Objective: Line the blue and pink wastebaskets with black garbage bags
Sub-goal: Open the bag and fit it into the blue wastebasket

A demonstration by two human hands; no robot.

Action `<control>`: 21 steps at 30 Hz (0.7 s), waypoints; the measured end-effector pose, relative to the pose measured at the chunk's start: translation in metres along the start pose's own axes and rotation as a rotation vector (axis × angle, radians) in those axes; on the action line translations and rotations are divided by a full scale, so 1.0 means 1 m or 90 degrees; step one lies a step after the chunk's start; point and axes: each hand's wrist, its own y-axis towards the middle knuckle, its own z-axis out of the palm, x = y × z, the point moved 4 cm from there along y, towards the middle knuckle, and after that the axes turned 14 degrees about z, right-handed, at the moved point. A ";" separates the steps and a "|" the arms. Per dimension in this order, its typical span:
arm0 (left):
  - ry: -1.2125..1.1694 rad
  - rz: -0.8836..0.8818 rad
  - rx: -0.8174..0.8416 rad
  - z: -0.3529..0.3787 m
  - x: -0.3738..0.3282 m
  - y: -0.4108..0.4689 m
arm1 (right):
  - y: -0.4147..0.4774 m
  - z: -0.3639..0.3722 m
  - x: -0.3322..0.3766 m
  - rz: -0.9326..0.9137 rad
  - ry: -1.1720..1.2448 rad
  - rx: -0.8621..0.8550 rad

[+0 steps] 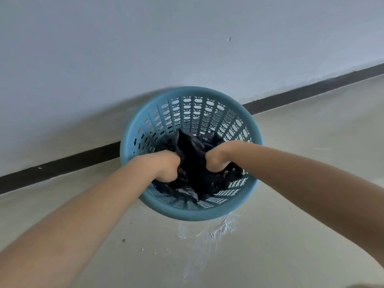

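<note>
Black plastic, the garbage bag [193, 161], sits bunched up deep inside the blue wastebasket [133, 129], which stands on the floor [311, 142] right by the wall [124, 48]. The left hand [166, 167] and the right hand [216, 159] are both inside the basket, each squeezed tight around a bit of the bag. The bag is not yet spread out or folded over the rim, so this basket looks only half done. No pink wastebasket is in sight, so that one may still be left.
</note>
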 end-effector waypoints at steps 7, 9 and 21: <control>0.313 0.026 -0.563 -0.043 0.012 -0.037 | -0.004 -0.010 -0.004 0.005 -0.105 -0.091; 0.350 -0.037 -0.624 -0.051 0.015 -0.035 | -0.004 -0.016 -0.010 0.019 -0.096 -0.236; -0.046 -0.052 -0.626 -0.043 -0.011 -0.071 | -0.064 0.004 -0.067 0.014 0.183 -0.497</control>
